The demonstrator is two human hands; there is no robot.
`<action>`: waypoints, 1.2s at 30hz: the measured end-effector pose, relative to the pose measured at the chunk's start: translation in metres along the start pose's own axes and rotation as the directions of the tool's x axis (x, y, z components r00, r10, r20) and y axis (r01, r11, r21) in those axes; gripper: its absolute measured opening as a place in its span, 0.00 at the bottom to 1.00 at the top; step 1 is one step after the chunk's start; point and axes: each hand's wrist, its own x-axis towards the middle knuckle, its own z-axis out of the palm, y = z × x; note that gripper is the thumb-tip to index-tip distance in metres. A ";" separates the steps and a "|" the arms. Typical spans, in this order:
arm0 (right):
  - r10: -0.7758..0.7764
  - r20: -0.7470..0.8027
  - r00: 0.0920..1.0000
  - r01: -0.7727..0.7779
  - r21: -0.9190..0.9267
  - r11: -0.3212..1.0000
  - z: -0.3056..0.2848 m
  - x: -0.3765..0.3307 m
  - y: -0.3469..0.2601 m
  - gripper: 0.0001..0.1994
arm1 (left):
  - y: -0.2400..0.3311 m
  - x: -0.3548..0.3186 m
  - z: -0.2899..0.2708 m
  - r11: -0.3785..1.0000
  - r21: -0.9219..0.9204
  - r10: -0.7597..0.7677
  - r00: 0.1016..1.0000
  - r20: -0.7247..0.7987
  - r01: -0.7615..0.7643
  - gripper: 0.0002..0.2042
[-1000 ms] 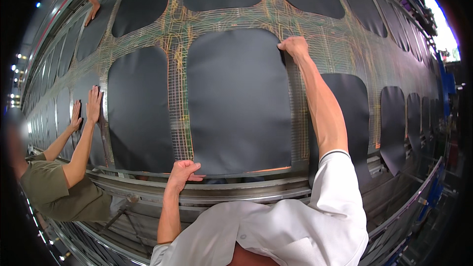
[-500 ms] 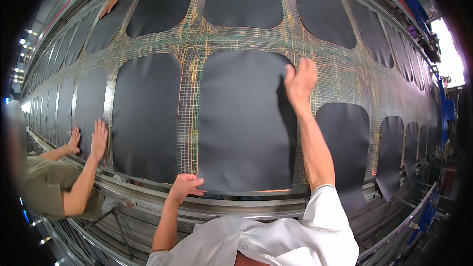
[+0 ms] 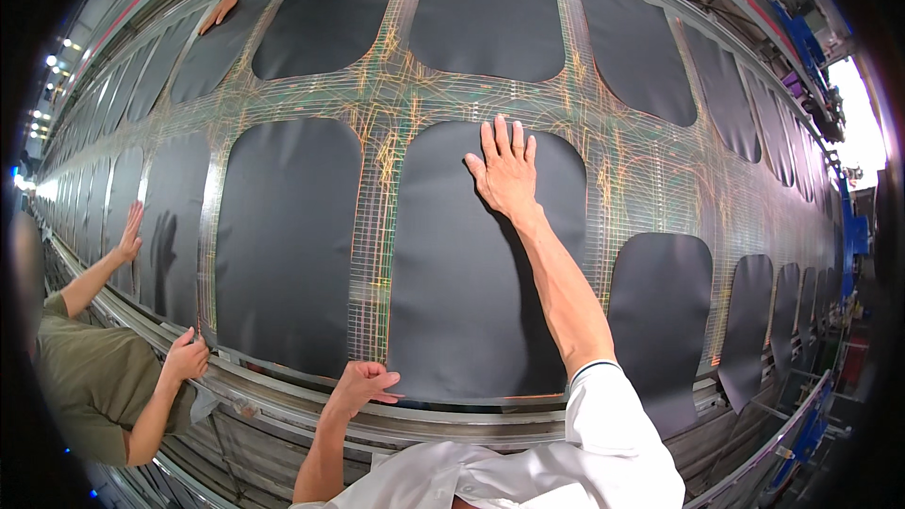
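A large black sheet [image 3: 471, 273] with rounded far corners lies in front of me on a table marked with many orange, yellow and green lines. My left hand [image 3: 366, 386] is closed, thumb against curled fingers, at the sheet's near left corner. Stretched over the far part of the same sheet, my right hand [image 3: 507, 177] is open, palm down with fingers spread. Its fingertips reach the sheet's far edge. A shadow falls beside the right forearm; whether the palm presses on the sheet is hard to tell.
More black sheets [image 3: 287, 245] lie in two rows along the lined table [image 3: 650, 188]. Several near-right sheets [image 3: 660, 320] hang over the front metal rail [image 3: 452, 424]. A co-worker in an olive shirt [image 3: 99, 372] works at left; another person's hand [image 3: 219, 14] rests on a far sheet.
My right hand has moved left from beyond the sheet's far right corner to its far middle. My left hand stays at the near corner. The left co-worker's hands have moved apart.
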 end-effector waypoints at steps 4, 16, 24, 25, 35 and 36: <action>0.076 0.025 0.997 -0.075 -0.048 0.996 0.006 0.000 -0.019 0.36 | 0.001 0.000 0.002 0.999 0.028 -0.033 0.999 -0.020 0.033 0.13; -0.288 0.064 0.956 0.277 0.138 0.951 0.018 0.014 -0.073 0.34 | -0.001 0.003 0.001 0.999 -0.037 -0.020 1.000 0.001 0.020 0.12; -0.358 0.087 0.930 0.359 0.004 0.933 0.000 0.006 -0.017 0.30 | -0.006 0.002 0.000 0.999 -0.033 0.003 1.000 -0.014 -0.003 0.11; -0.345 0.081 0.935 0.347 -0.021 0.937 -0.004 0.006 -0.002 0.29 | -0.008 0.004 -0.001 0.999 -0.029 0.013 1.000 -0.012 -0.013 0.11; 0.068 0.029 0.997 -0.064 -0.106 0.992 -0.030 -0.023 0.071 0.33 | -0.010 0.003 -0.001 0.999 -0.013 0.031 0.999 0.009 -0.031 0.11; 0.113 -0.002 0.994 -0.113 -0.139 0.984 -0.023 -0.024 0.072 0.34 | -0.011 0.003 -0.002 0.999 -0.016 0.045 0.999 0.011 -0.044 0.11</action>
